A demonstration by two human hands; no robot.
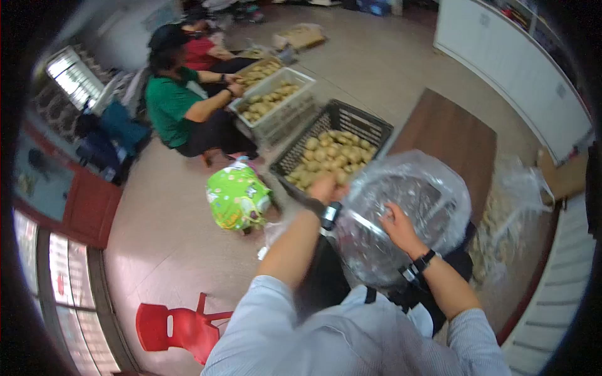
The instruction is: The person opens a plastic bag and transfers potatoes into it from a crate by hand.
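Potatoes (338,153) lie in the black crate (362,116), close enough for short reaches; the left hand (325,188) blurs at its near edge, its grip unclear. The right hand (402,232), fingers loosely parted, is at the clear plastic bag (439,197) beside the crate.

Pale striped shirt (357,338), 2 short sleeves (269,307), 2 black wristbands (421,268), dark trousers (323,276)

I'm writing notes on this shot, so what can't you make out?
All in the head view:
Left hand, at the black crate: motion blur hides whether it grips anything.
Clear bag: glare and folds hide its bottom.
Right hand: blur leaves any fingertip contact unclear.
Worker in red: partly behind the worker in green.
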